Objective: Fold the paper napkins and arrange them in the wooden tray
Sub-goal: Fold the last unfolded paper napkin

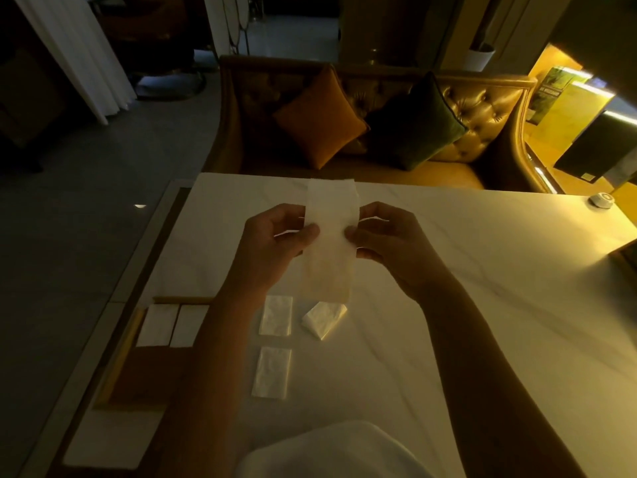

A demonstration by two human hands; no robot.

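Currently a long napkin strip hangs upright above the table, its side edges pinched by the left hand and the right hand. At its 6 o'clock lie two folded rectangles and a lopsided piece, not yet in the tray. At 8 o'clock the wooden tray holds two folded napkins. I judge the task under half done.

white napkin; white veined marble table; orange cushion.
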